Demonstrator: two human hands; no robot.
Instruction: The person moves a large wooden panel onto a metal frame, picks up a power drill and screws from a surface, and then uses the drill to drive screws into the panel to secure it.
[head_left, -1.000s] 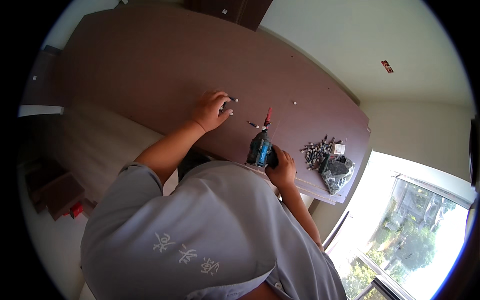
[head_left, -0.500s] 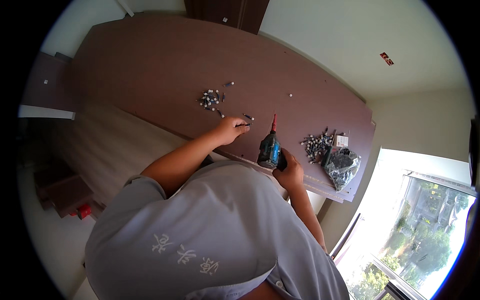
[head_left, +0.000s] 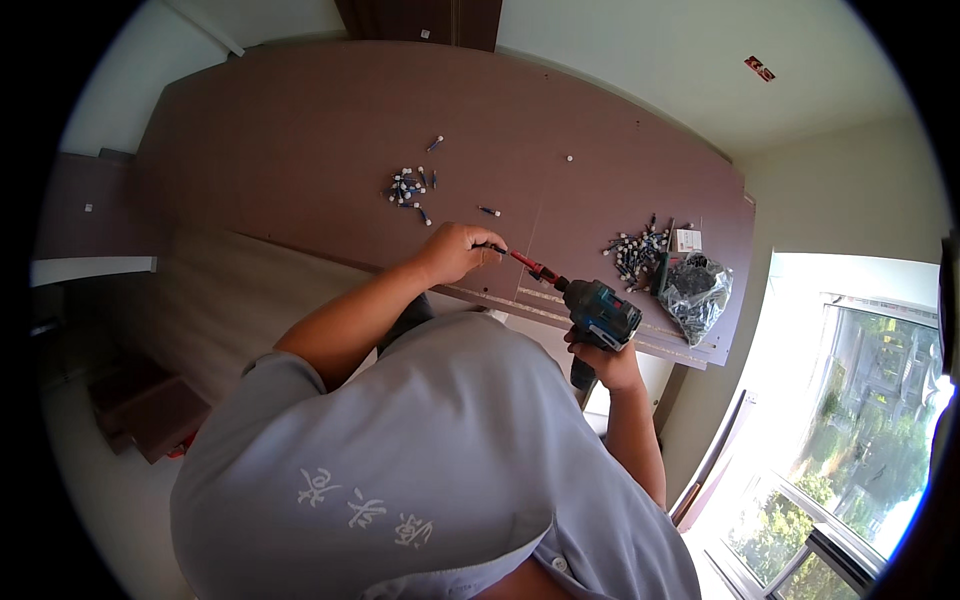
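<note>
My left hand [head_left: 455, 252] pinches a small dark rod [head_left: 488, 247] over the near edge of a brown panel [head_left: 300, 130]. In my right hand [head_left: 610, 365] is a cordless driver [head_left: 600, 312], gripped by its handle. Its red bit [head_left: 530, 265] points left, and the tip meets or nearly meets the rod at my left fingertips; I cannot tell which. A single dark fitting with a white end [head_left: 488, 211] lies just beyond my left hand. Farther off is a small heap of similar fittings [head_left: 403, 187].
At the panel's right end sit another heap of fittings [head_left: 632, 258], a small white box [head_left: 686, 240] and a clear plastic bag with dark contents [head_left: 697, 300]. One white piece [head_left: 570, 158] lies farther back. A window [head_left: 860, 430] is at the right.
The driver has swung from pointing away to pointing left, its bit now at my left fingertips. My right hand has moved right. The view has shifted slightly.
</note>
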